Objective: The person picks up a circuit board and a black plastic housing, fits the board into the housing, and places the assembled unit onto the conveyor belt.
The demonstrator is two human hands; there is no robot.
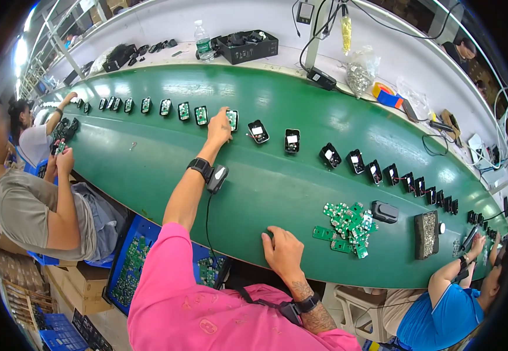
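My left hand [220,127] reaches far over the green table, its fingers at the left side of a small black plastic housing with a green circuit board [232,120] inside. The hand partly covers this housing. To its left in the row stand housings that also hold green boards, such as one nearby [200,115]. To its right, an open housing [258,131] shows a white piece inside and no green board. My right hand [284,253] rests at the table's near edge with nothing visible in it, fingers loosely bent and thumb apart. A pile of loose green circuit boards [350,227] lies right of it.
A black device [385,212] and a speckled block [426,235] lie beyond the pile. On the back ledge are a bottle [203,41], a black bin [248,48] and tape rolls [387,95]. Co-workers sit at left [37,210] and right [447,310]. A blue tray [130,269] holds boards.
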